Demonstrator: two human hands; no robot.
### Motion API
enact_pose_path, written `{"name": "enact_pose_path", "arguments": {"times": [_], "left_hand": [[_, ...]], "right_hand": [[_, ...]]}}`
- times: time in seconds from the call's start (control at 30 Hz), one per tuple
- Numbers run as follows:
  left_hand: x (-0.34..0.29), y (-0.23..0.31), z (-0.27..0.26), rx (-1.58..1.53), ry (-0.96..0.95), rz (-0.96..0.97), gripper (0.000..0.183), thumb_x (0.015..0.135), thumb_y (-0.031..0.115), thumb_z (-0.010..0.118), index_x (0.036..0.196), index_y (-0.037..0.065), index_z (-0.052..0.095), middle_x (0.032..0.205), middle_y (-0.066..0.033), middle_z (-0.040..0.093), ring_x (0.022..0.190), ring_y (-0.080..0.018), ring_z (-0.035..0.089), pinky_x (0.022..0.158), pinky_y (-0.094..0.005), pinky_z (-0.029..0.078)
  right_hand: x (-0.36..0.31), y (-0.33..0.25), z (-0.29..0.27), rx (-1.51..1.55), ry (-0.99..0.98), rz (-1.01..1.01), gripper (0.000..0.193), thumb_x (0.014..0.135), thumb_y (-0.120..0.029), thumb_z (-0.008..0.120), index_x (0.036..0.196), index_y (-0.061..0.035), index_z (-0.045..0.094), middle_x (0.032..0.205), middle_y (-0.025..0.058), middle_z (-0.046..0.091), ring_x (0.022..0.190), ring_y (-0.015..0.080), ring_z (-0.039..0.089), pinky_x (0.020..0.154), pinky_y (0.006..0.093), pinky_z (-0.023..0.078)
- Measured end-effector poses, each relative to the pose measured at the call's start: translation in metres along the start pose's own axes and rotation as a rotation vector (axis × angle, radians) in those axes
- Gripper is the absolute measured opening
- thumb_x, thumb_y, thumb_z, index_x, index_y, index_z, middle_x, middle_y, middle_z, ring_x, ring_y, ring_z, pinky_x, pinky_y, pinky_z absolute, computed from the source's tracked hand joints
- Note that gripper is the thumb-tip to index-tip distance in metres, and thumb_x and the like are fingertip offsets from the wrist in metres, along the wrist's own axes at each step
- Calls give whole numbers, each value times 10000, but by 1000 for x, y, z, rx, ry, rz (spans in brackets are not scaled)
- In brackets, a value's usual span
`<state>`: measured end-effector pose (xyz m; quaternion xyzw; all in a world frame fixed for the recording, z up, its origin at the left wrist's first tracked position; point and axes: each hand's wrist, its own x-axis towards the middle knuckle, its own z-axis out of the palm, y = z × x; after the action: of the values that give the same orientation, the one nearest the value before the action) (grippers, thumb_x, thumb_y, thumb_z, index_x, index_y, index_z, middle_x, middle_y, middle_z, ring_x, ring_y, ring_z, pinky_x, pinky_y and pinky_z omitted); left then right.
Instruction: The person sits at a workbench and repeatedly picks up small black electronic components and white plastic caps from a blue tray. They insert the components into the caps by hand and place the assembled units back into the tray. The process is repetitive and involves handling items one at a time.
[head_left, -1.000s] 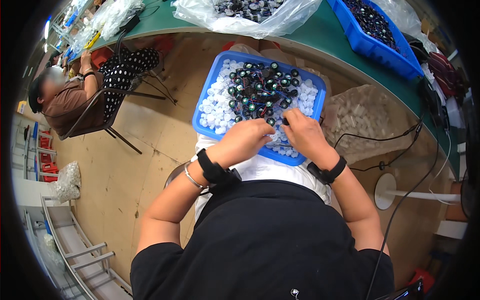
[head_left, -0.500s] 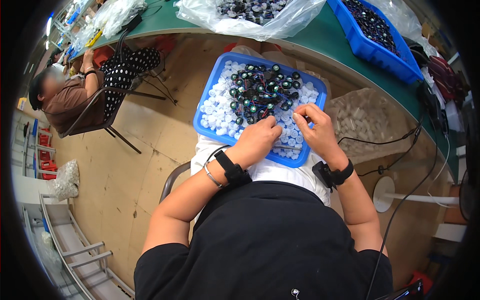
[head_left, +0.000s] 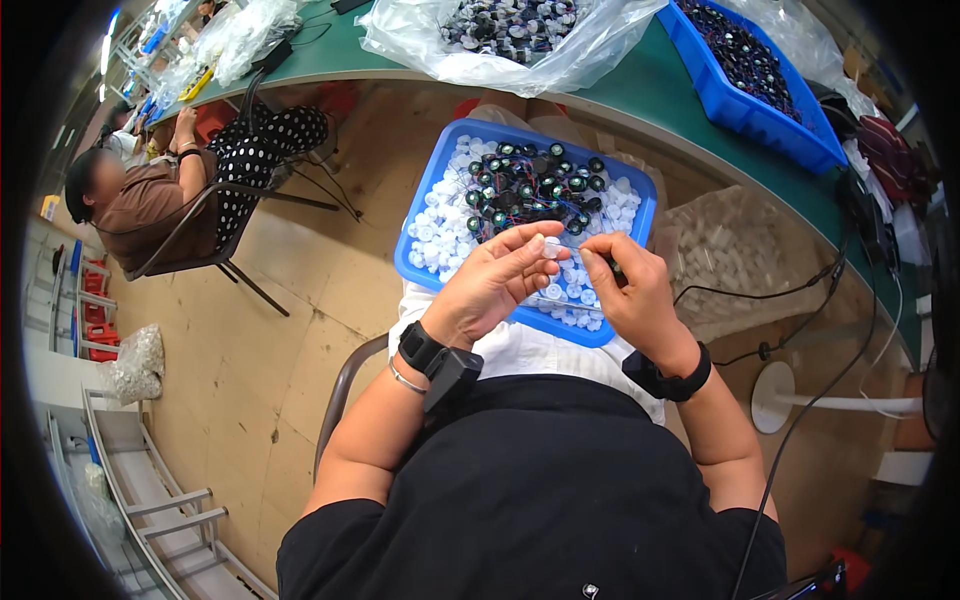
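On my lap rests a blue tray (head_left: 408, 248) full of small translucent white plastic caps (head_left: 440, 228). A heap of small black round parts with thin wires (head_left: 530, 187) lies on top of them. Between the thumb and fingers of my left hand (head_left: 492, 277) is one white plastic cap (head_left: 551, 247), raised over the tray's near part. Close by on the right, my right hand (head_left: 635, 290) has its thumb and forefinger pinched together near that cap. Something dark shows inside its curled fingers, too hidden to name.
The green bench (head_left: 640, 95) ahead carries a clear bag (head_left: 400, 30) of wired parts and a blue crate (head_left: 740, 120) of more. A bag of white pieces (head_left: 720, 245) lies right of the tray, with black cables nearby. Another person (head_left: 165, 205) sits at left.
My left hand has lifted from the heap and turned, and now holds a white cap up beside my right hand. My right hand has shifted slightly nearer me, still pinched.
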<state>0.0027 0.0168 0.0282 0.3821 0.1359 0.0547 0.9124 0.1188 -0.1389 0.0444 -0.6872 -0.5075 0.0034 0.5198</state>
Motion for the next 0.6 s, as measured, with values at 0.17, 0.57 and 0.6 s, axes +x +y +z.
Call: {"name": "enact_pose_path", "arguments": {"times": [0.17,0.57,0.6], "left_hand": [[0,-17,-9,-381,-53,-48,388,949,142,546,1287,-22,448,1122,-159,570,920,-147,571,802,-264,512],[-3,-28,-5,-292,53,14,277,923,104,584,1169,-16,541,1007,-83,584,983,-183,592,879,-267,510],[-4,-27,-2,-333,75,20,266,922,100,584,1158,-16,545,1013,-88,589,1009,-195,596,902,-274,511]], "right_hand": [[2,-1,1,-105,42,-141,38,778,-9,659,798,-22,629,708,78,633,560,195,602,500,297,458],[-1,1,3,-163,32,-126,39,735,-16,665,745,-36,632,636,54,611,474,158,553,454,283,428],[-1,1,3,-173,30,-120,37,736,-21,665,742,-36,632,631,54,609,470,159,550,451,284,425]]}}
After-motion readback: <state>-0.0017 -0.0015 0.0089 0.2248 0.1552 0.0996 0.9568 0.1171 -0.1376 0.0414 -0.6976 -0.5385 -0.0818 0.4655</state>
